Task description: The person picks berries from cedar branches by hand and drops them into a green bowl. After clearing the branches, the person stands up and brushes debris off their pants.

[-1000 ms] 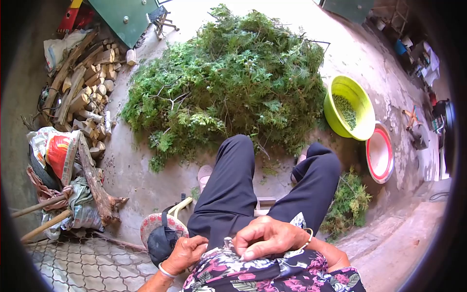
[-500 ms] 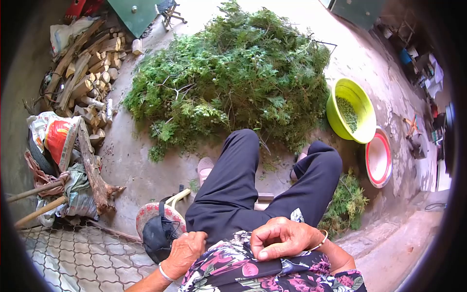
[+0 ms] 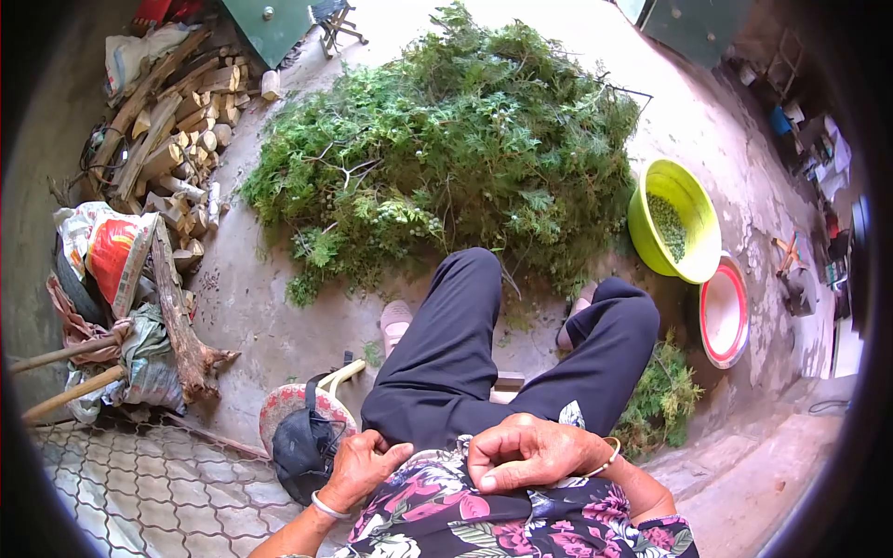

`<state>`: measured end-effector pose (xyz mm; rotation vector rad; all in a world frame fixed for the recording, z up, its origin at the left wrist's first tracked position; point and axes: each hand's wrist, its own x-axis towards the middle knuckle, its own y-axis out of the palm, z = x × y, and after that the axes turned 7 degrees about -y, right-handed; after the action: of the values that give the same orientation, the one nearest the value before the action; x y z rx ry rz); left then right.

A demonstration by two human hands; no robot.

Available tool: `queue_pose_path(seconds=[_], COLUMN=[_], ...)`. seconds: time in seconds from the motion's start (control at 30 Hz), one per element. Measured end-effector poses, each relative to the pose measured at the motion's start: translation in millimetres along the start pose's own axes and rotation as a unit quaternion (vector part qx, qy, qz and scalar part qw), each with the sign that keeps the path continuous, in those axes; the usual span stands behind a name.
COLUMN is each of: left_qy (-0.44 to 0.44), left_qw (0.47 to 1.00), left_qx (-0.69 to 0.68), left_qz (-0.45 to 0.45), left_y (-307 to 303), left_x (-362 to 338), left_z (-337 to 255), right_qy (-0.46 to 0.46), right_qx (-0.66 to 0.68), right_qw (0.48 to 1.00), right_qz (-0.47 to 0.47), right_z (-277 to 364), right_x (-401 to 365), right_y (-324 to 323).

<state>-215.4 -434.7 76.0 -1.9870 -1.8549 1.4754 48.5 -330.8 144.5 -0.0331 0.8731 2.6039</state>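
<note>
My left hand (image 3: 365, 468) is beside my left hip at the edge of the flowered blouse (image 3: 437, 511). Its fingers are loosely bent, the thumb stands apart from them, and no object shows in it. My right hand (image 3: 532, 453) lies over the front of the blouse with its fingers curled in and the thumb near the index finger. Whatever may be between those fingers is hidden. Both hands are above my lap, over dark trousers (image 3: 437, 344). Beyond my knees lies a large heap of green conifer branches (image 3: 446, 158).
To the right stand a lime-green basin (image 3: 640, 228) holding small green pieces and a red-rimmed basin (image 3: 743, 325). Loose greenery (image 3: 665, 395) lies by my right leg. Split firewood (image 3: 177, 158), a log (image 3: 177, 316) and a patterned stool (image 3: 279, 409) with a black bag (image 3: 302, 456) are leftward.
My left hand has turned, with its thumb now pointing right, apart from the fingers. My right hand has shifted slightly left and stays curled. The whole view has moved a little.
</note>
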Motion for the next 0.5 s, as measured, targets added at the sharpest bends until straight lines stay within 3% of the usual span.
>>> queue_pose_path(seconds=[0.13,0.17,0.2,0.23,0.27,0.33,0.37,0.4,0.47,0.5], left_qy=[-0.085,-0.259,-0.414,-0.407,-0.406,-0.332,-0.289,-0.285,-0.243,-0.221], left_qw=[0.995,0.946,0.823,0.776,0.776,0.738,0.712,0.713,0.779,0.83], left_qx=[0.032,-0.174,-0.367,-0.449,-0.45,-0.532,-0.582,-0.582,-0.553,-0.481], left_qz=[0.042,0.086,0.125,0.174,0.175,0.248,0.266,0.267,0.168,0.178], left_y=[-13.1,-17.7,-22.5,-28.7,-27.2,-20.8,-27.2,-23.0,-12.4,-4.6], left_x=[-2.6,-3.7,-5.8,-9.4,-10.1,-6.6,-7.3,-3.5,1.0,6.4], left_z=[21.6,27.3,35.1,47.8,59.4,78.7,57.0,42.9,23.4,41.4], right_qy=[-0.008,-0.011,-0.014,-0.013,0.008,0.027,0.025,0.023,0.053,0.057], right_qx=[-0.021,-0.022,-0.021,-0.022,-0.001,0.021,0.026,0.03,0.07,0.084], right_qw=[1.0,1.0,1.0,1.0,1.0,0.999,0.999,0.999,0.996,0.995], right_qz=[-0.008,-0.009,-0.011,-0.011,-0.007,-0.006,-0.011,-0.015,-0.015,-0.023], right_z=[0.2,-2.9,-5.1,-4.2,-2.3,-3.9,-6.3,-8.6,-13.2,-17.1], right_x=[4.3,5.4,5.9,6.1,6.3,6.8,8.4,10.1,12.1,14.4], right_y=[1.8,1.7,2.1,2.2,2.0,3.2,2.2,1.1,-1.7,-2.6])
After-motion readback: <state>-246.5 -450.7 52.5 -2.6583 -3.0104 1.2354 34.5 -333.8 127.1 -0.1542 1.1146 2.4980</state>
